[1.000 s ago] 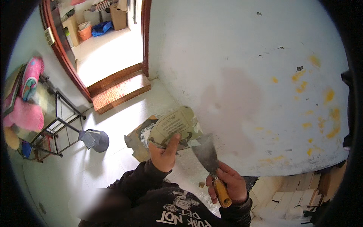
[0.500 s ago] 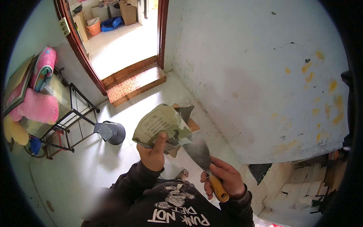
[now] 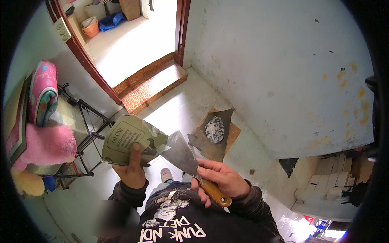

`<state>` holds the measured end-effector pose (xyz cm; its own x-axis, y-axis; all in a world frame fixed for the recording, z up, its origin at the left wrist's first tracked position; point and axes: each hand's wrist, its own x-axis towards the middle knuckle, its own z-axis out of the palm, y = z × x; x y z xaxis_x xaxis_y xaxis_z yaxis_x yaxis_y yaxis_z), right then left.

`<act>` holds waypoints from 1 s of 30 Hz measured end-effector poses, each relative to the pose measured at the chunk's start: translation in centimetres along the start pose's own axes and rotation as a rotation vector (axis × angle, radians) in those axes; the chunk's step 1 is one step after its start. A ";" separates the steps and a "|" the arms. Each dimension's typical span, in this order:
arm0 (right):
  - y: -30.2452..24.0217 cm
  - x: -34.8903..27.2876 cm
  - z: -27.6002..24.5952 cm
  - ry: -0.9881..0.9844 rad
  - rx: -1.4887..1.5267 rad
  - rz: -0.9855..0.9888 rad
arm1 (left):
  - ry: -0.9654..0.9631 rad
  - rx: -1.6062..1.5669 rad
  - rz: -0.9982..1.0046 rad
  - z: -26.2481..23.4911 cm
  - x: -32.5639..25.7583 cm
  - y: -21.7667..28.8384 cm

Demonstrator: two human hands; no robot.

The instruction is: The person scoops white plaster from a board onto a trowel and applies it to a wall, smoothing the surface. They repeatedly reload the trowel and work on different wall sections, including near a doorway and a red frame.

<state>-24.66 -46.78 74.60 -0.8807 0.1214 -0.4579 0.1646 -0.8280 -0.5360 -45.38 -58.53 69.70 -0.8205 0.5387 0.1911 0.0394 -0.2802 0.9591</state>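
Observation:
My left hand (image 3: 133, 168) grips a curved sheet of sandpaper (image 3: 121, 141), its olive printed back facing up and the thumb pressed on it. My right hand (image 3: 225, 178) is wrapped round the wooden handle of a putty knife (image 3: 181, 154). The wide metal blade points up and left, its tip at the sandpaper's right edge; whether they touch I cannot tell. Beyond the blade, on the floor, a dark sheet (image 3: 198, 139) lies over a piece of brown cardboard (image 3: 234, 135). A white crumpled-looking mass (image 3: 214, 129) sits on the dark sheet.
To the left, a black metal rack (image 3: 87, 141) carries a pink plush (image 3: 50, 141) and a rolled pink blanket (image 3: 43, 93). A tiled step (image 3: 156, 87) leads to the doorway ahead. A pale wall (image 3: 263, 81) with yellow stains rises at the right, near a low shelf (image 3: 324, 206).
Both hands have shifted left with the sandpaper and putty knife. The white mass and its dark sheet, largely covered before, now show. The dark round container by the rack is now hidden.

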 end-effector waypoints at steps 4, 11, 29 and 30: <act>-1.8 3.5 0.7 0.055 0.019 -0.012 | 0.046 -0.035 0.013 -0.6 4.1 -2.1; -8.3 10.7 -3.1 -0.029 0.040 -0.014 | -0.052 0.152 0.019 1.5 13.1 -4.8; -23.8 16.9 -8.1 0.271 0.170 -0.258 | -0.360 0.006 0.115 17.0 33.6 -10.5; -24.4 17.4 -8.0 0.322 0.184 -0.259 | -0.364 -0.030 0.091 17.7 34.8 -11.0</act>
<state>-40.45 -20.11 74.05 -0.6947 0.4776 -0.5379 -0.1505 -0.8277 -0.5406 -64.28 -22.69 69.49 -0.5577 0.7563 0.3420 0.0819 -0.3598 0.9294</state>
